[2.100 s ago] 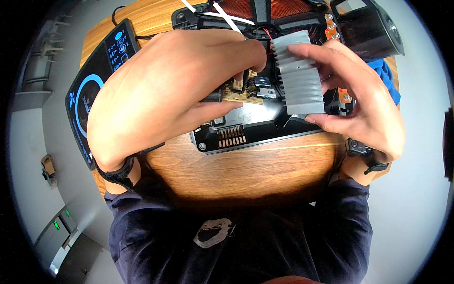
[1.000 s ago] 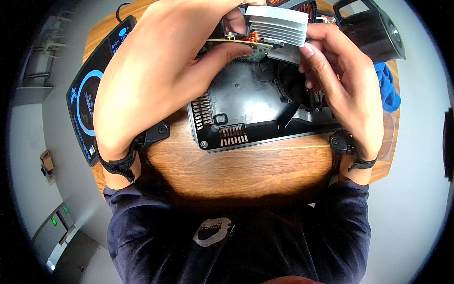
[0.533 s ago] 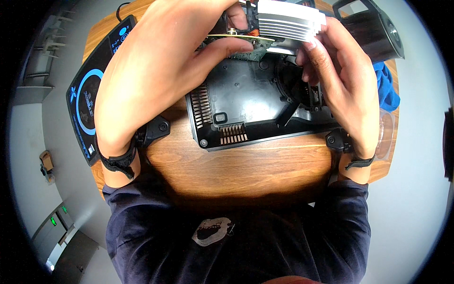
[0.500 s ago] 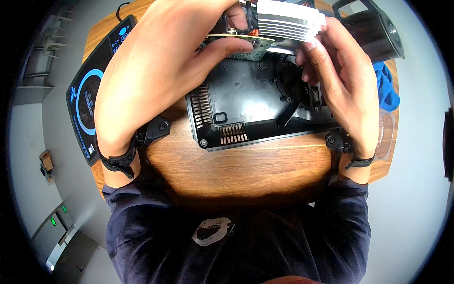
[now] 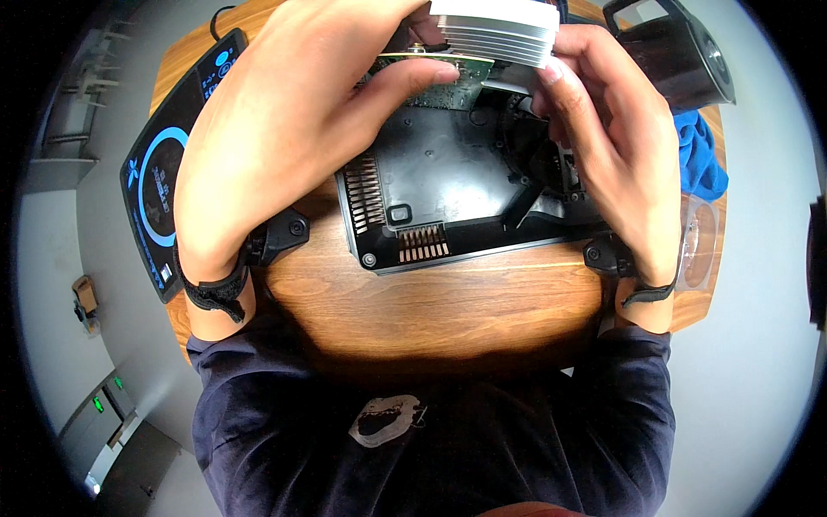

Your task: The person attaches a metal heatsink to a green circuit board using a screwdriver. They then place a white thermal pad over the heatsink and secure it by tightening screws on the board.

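Over the far part of an open black plastic housing (image 5: 448, 159), I hold up a green circuit board (image 5: 469, 76) that carries a silver finned heat sink (image 5: 500, 34). My left hand (image 5: 310, 112) is closed on the board, its thumb along the near edge; the other fingers are mostly hidden behind. My right hand (image 5: 616, 129) pinches the right end of the heat sink between thumb and fingers. The housing lies inside-up on the wooden table, showing vent slots at its left and near edges.
A black glass panel with a blue ring (image 5: 151, 172) lies at the left. To the right stand a dark kettle-like jug (image 5: 676, 56), a crumpled blue cloth (image 5: 702, 155) and a clear plastic tray (image 5: 698, 241). The wooden table (image 5: 431, 310) shows in front of the housing.
The heat sink and the board have shifted slightly left and turned, hiding the copper-coloured part seen before. My right hand has moved a little left with them.
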Demonstrator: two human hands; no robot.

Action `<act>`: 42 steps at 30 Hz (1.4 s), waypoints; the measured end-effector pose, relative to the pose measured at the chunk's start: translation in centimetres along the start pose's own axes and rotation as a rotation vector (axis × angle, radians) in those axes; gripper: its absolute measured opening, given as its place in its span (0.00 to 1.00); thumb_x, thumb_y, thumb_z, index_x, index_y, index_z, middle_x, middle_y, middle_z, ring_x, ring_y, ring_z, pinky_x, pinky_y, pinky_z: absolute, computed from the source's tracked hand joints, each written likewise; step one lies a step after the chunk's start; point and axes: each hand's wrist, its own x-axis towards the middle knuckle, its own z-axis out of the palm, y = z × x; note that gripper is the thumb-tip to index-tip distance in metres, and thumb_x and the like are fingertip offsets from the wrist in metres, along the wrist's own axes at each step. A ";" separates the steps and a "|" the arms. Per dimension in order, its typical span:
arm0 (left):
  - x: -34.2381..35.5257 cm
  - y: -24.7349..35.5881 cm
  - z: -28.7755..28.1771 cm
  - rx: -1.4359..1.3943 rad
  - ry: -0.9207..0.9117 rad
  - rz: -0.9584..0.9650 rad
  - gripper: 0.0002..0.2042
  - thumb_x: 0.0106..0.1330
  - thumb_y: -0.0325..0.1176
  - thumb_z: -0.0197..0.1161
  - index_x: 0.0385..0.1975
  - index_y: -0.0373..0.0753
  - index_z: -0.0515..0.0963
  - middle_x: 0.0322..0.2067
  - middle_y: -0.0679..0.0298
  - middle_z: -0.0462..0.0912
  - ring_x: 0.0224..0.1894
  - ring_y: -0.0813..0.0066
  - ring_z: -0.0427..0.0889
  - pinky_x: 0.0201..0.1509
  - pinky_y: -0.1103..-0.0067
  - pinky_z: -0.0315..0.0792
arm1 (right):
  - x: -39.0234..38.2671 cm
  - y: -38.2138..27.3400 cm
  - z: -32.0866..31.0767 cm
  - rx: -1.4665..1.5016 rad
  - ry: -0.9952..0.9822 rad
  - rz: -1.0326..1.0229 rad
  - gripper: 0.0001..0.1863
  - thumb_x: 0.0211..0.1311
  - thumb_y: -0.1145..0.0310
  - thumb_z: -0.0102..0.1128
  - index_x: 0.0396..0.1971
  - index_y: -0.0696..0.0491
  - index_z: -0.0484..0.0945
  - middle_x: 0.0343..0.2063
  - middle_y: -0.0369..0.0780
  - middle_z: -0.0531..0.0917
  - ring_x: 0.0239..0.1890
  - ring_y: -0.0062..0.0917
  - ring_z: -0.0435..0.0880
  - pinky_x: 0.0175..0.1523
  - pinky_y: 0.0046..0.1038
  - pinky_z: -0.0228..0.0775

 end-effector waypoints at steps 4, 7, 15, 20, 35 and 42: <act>0.2 -0.5 0.2 -0.007 -0.009 -0.029 0.17 0.67 0.28 0.71 0.54 0.30 0.78 0.44 0.46 0.86 0.46 0.48 0.88 0.52 0.68 0.80 | -0.1 0.5 0.2 0.047 -0.023 -0.002 0.11 0.83 0.68 0.55 0.58 0.53 0.78 0.33 0.30 0.81 0.33 0.10 0.77 0.38 0.16 0.70; 0.1 0.0 0.1 0.050 0.000 0.019 0.17 0.67 0.28 0.71 0.52 0.30 0.79 0.43 0.47 0.86 0.45 0.49 0.88 0.51 0.68 0.80 | 0.0 0.8 0.1 0.019 -0.051 -0.040 0.11 0.84 0.69 0.54 0.59 0.53 0.77 0.34 0.31 0.81 0.34 0.10 0.77 0.39 0.17 0.71; 0.3 -0.6 0.1 -0.123 -0.050 -0.108 0.14 0.66 0.26 0.71 0.49 0.31 0.80 0.40 0.49 0.88 0.42 0.53 0.89 0.47 0.71 0.81 | 0.5 0.9 -0.2 -0.179 -0.016 -0.238 0.11 0.81 0.72 0.57 0.57 0.57 0.77 0.38 0.35 0.81 0.39 0.18 0.78 0.47 0.21 0.72; 0.3 0.2 -0.4 -0.272 -0.088 -0.151 0.15 0.63 0.20 0.71 0.49 0.30 0.80 0.39 0.50 0.88 0.42 0.63 0.90 0.49 0.75 0.81 | 0.6 1.2 -0.3 -0.211 -0.005 -0.350 0.11 0.81 0.73 0.58 0.57 0.58 0.77 0.43 0.37 0.81 0.45 0.19 0.79 0.53 0.22 0.71; -1.0 -1.2 -1.2 -0.171 -0.193 -0.089 0.19 0.58 0.20 0.74 0.51 0.30 0.82 0.44 0.56 0.88 0.47 0.68 0.88 0.52 0.73 0.82 | 0.2 0.0 -1.7 -0.019 -0.249 -0.231 0.12 0.73 0.75 0.65 0.53 0.59 0.79 0.45 0.39 0.86 0.49 0.24 0.86 0.58 0.28 0.77; -1.3 -1.5 -1.9 -0.110 -0.463 0.111 0.11 0.54 0.22 0.74 0.38 0.31 0.89 0.38 0.51 0.91 0.42 0.55 0.93 0.47 0.72 0.85 | -0.2 0.4 -2.2 -0.073 -0.378 -0.504 0.15 0.59 0.66 0.78 0.39 0.61 0.84 0.39 0.44 0.87 0.41 0.39 0.89 0.50 0.33 0.81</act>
